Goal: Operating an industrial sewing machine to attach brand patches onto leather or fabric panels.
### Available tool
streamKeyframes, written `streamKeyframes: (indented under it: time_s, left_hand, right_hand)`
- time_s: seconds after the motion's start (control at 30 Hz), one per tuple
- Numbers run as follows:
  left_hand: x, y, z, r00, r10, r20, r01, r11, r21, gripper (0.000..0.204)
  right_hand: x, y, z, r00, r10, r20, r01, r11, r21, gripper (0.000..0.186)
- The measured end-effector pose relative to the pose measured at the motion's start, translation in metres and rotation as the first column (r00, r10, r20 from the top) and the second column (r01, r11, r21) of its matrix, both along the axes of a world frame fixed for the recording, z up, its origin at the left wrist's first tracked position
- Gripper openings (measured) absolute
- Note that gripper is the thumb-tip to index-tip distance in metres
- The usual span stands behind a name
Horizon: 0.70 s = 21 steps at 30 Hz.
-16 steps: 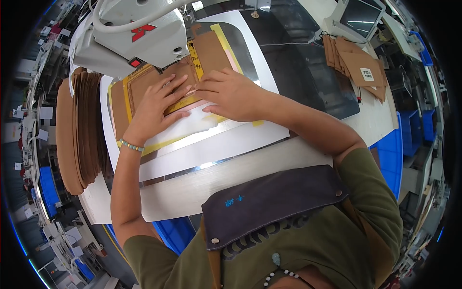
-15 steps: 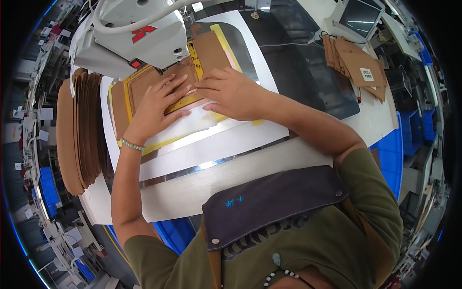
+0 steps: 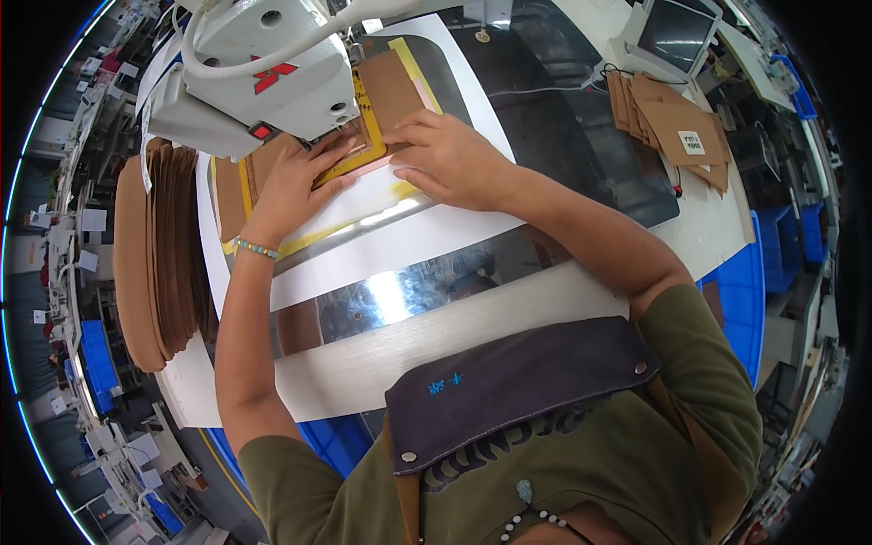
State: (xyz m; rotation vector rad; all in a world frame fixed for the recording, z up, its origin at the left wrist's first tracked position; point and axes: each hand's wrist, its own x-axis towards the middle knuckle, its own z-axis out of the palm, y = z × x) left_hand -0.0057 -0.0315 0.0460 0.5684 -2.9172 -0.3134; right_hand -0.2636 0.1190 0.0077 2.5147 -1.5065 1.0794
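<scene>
the left hand (image 3: 289, 193) lies open, fingers loosely spread over the yellow-edged frame (image 3: 373, 136) and brown panel (image 3: 267, 165), partly under the sewing machine (image 3: 263, 86) — the right hand (image 3: 459, 163) bends its fingers at the frame's near right corner — whether they pinch, i cannot tell.

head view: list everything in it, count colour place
sewing machine: one, white, upper left
template: one, yellow-edged, by the machine
brown panels: at least two, brown, on template
large sheet: one, white, beneath template
stacked pieces: one stack, brown, left
loose pieces: several, brown, upper right
monitor: one, pale with dark screen, upper right
blue bins: several, blue, both sides
apron: one, dark purple, lower centre
bracelet: one, multicoloured, left wrist
left hand: one, bare, on template
right hand: one, bare, at template's right
</scene>
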Motion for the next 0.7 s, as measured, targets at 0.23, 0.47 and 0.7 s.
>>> streamKeyframes:
  time_s: [0.23, 0.47, 0.7]
  left_hand:
    - [0.001, -0.008, -0.018, 0.985, 0.094, -0.146, -0.085, 0.994, 0.064, 0.042]
    - [0.04, -0.032, -0.027, 0.883, 0.333, -0.33, -0.343, 0.939, 0.029, 0.034]
    - [0.113, -0.106, -0.05, 0.753, 0.6, -0.27, -0.639, 0.764, -0.084, 0.031]
  right_hand:
    - [0.001, 0.004, 0.007, 0.999, 0.036, 0.037, -0.04, 0.994, 0.099, 0.025]
    - [0.002, 0.005, 0.007, 0.996, 0.068, 0.062, -0.072, 0.995, 0.065, 0.025]
    - [-0.004, 0.002, 0.018, 0.994, 0.092, 0.058, -0.092, 0.996, 0.001, 0.029]
